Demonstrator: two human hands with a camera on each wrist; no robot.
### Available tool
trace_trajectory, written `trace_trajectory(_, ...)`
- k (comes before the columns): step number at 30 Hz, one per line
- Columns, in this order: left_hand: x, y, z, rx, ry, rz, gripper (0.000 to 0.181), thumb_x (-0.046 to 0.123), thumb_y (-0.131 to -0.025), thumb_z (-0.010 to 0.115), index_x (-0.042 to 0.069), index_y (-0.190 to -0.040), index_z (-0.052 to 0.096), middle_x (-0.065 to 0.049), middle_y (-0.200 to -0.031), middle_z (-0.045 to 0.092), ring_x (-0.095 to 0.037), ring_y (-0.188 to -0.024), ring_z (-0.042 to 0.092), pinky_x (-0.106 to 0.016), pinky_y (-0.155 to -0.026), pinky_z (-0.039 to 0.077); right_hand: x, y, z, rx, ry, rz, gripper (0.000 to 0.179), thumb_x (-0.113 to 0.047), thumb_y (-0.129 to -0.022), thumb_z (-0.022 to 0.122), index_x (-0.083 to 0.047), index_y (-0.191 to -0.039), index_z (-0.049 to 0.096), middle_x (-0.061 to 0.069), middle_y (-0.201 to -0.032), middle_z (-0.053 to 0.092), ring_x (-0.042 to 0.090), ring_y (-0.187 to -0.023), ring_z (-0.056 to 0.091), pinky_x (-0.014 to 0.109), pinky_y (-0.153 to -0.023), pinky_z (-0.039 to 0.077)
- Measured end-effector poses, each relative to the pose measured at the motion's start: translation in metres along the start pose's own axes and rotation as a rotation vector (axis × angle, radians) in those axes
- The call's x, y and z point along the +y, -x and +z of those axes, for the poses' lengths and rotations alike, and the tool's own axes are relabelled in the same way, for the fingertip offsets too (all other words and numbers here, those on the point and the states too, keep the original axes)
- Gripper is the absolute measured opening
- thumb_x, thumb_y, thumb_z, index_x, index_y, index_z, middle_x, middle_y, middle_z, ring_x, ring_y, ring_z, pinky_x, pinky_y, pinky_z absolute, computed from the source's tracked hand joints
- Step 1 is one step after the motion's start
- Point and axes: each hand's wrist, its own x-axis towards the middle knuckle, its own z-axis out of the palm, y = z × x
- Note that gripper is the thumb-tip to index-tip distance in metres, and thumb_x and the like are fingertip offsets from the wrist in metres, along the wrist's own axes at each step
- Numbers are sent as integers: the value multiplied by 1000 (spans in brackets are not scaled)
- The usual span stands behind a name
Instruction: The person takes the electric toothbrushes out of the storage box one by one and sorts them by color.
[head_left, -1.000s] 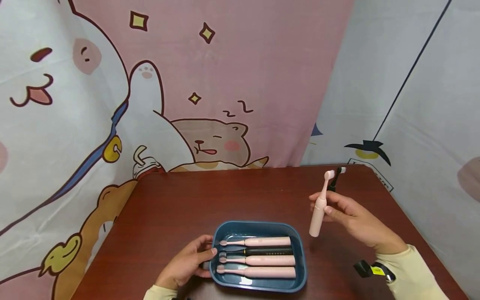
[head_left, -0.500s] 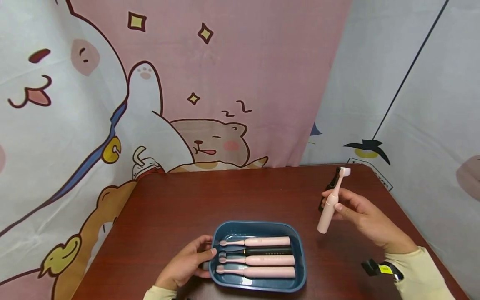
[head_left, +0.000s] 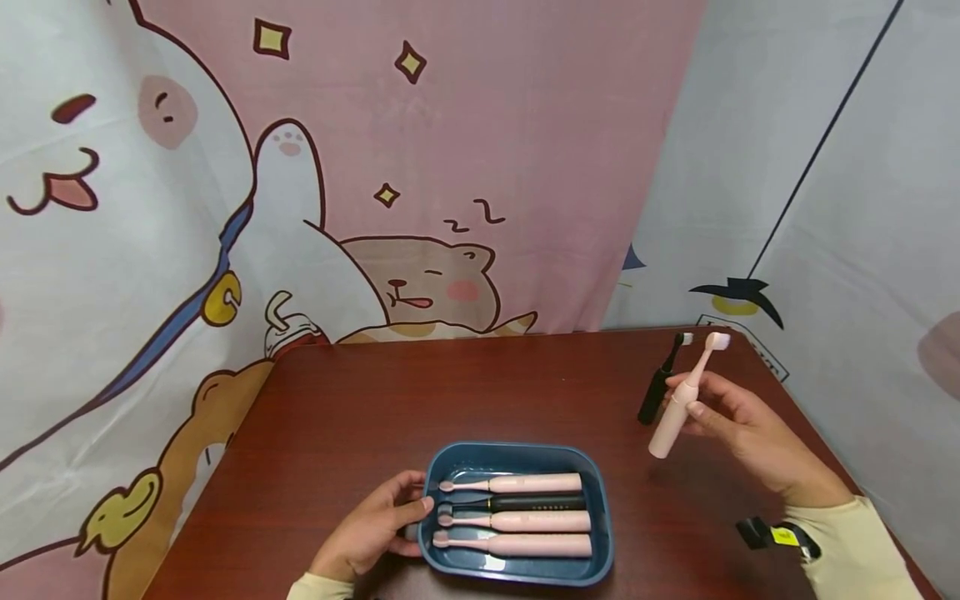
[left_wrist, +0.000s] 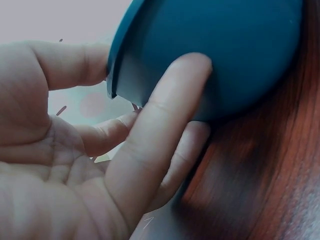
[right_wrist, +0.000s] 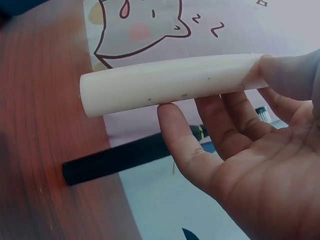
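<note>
My right hand [head_left: 742,425] pinches a pale pink electric toothbrush [head_left: 673,425] by its upper handle, brush head up and slightly tilted. In the right wrist view its plain handle [right_wrist: 150,87] spans above the fingertips. Just behind it, a black electric toothbrush [head_left: 655,396] stands upright on the table, its gold ring showing in the right wrist view. My left hand [head_left: 375,525] grips the left end of a dark blue tray [head_left: 517,577], thumb on the rim and fingers along the outer wall. Inside lie three pink toothbrushes [head_left: 540,545] and one black toothbrush [head_left: 536,502], side by side, heads left.
The reddish-brown wooden table [head_left: 420,392] extends around the tray. A curtain [head_left: 570,167] with cartoon animals hangs along its back and sides. A black strap with a yellow label [head_left: 783,536] is on the right wrist.
My right hand has moved right with the pink toothbrush, which now leans more to the right. The standing black toothbrush has come clear into view. The left hand and tray have stayed put.
</note>
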Motion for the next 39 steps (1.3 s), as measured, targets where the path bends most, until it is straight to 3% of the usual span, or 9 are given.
trace_trajectory(7, 3, 1, 0, 3, -9, 9, 51, 20, -99, 59, -2, -140, 37, -23, -128, 54, -24, -94, 65, -39, -62, 60, 4, -1, -11, 35, -21, -34, 39, -9, -104, 49, 3, -141, 43, 0, -128, 59, 11, -107, 67, 32, -81, 61)
trace_trajectory(16, 5, 3, 0, -5, -5, -3, 51, 20, -100, 59, -3, -140, 37, -23, -126, 55, -25, -92, 66, -40, -61, 60, 19, -4, -19, 52, -130, -79, 38, -4, -103, 47, 4, -140, 42, 0, -132, 56, 10, -107, 68, 30, -80, 60)
trace_trajectory(26, 4, 2, 0, -12, -4, 7, 50, 19, -99, 59, -3, -139, 38, -24, -126, 55, -26, -89, 66, -40, -61, 60, 32, -12, -28, 131, -127, -125, 36, -2, -102, 49, 6, -136, 44, 3, -128, 57, 6, -106, 66, 26, -80, 60)
trace_trajectory(39, 5, 2, 1, -5, 4, -12, 50, 19, -99, 60, -3, -138, 39, -23, -123, 55, -24, -89, 66, -39, -61, 60, 46, -18, -31, 165, -34, -71, 37, -7, -103, 49, 2, -138, 44, 0, -129, 52, -1, -109, 62, 21, -82, 58)
